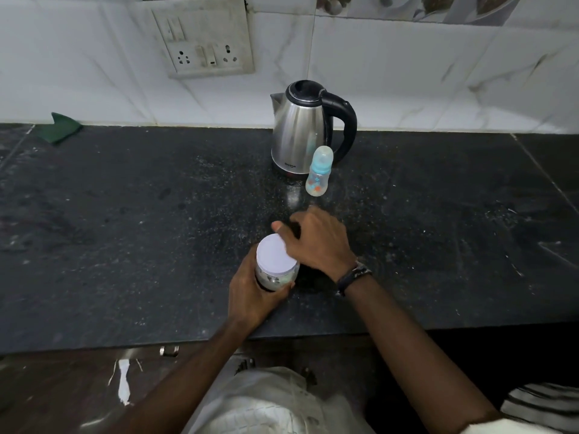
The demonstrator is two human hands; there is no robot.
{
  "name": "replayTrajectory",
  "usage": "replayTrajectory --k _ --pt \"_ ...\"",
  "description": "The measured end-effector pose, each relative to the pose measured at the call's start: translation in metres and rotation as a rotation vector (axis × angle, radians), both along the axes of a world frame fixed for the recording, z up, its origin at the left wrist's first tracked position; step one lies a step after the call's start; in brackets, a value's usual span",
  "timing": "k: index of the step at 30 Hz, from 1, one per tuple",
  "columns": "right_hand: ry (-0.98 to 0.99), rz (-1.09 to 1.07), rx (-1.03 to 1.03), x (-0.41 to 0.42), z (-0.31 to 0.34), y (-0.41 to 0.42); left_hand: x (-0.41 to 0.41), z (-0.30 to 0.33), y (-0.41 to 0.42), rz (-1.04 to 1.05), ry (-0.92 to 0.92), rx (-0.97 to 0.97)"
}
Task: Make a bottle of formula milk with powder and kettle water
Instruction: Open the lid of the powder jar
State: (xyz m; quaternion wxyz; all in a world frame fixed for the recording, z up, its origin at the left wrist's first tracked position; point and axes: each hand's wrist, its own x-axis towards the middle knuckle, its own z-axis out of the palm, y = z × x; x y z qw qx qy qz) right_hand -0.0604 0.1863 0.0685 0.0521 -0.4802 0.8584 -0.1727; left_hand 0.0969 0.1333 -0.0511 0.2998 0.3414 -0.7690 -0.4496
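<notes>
A clear powder jar [275, 270] with a white lid stands on the dark countertop [125, 230], near its front edge. My left hand [253, 296] is wrapped around the jar's body. My right hand [316, 242] rests on the far right rim of the lid, thumb and fingers curled over it. Behind them stands a steel kettle [297, 133] with a black lid and handle. A small baby bottle [319, 172] with a blue collar and clear cap is upright just in front of the kettle, untouched.
A green scrub pad [61, 128] lies at the back left against the white tiled wall. A switch and socket plate [203, 42] is on the wall above. The counter's front edge runs just below my left wrist.
</notes>
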Motion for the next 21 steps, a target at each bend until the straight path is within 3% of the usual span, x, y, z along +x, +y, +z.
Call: replayTrajectory --k 5,17,21 --pt "0.21 0.087 0.162 0.034 0.011 -0.006 -0.001 0.006 0.004 0.013 -0.034 0.04" --pt "0.15 0.225 0.235 0.041 0.012 -0.017 0.001 -0.003 -0.005 -0.018 0.07 0.074" --pt "0.192 0.426 0.298 0.039 0.017 -0.015 0.003 -0.008 -0.013 -0.097 0.085 0.073"
